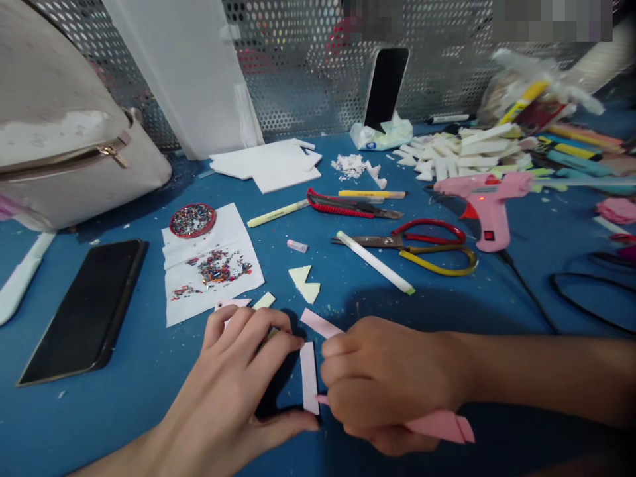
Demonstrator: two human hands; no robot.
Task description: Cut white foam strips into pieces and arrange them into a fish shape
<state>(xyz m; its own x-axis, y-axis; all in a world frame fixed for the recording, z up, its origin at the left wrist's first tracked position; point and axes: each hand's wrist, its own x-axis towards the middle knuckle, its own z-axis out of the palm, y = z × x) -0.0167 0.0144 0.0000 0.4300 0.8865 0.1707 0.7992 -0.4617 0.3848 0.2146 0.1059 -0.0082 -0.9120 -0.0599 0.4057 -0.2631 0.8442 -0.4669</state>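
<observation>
Gripping a pale pink folded paper strip (440, 425), the right hand (387, 381) is curled closed around it, low centre over the blue tabletop (124, 411); the strip's free end sticks out right of the fist. Left hand (243, 371) lies flat, fingers spread and pressing down, holding nothing that I can see. Its fingertips touch a narrow white foam strip (309, 377) standing between the two hands. A second pink paper strip (320, 324) lies just above, angled, its lower end meeting the right knuckles; whether it's pinched there is hard to tell.

Nearby: two cream foam triangles (305, 283) above the hands. White paper sheet with scattered coloured beads (211, 268) to the upper left, round red lid full of beads (192, 220) on its corner. Black phone (84, 308) flat at far left. Red-and-yellow-handled scissors (427, 248), white glue stick (375, 263) and pink hot glue gun (484, 202) at upper right, well apart from the hands.
</observation>
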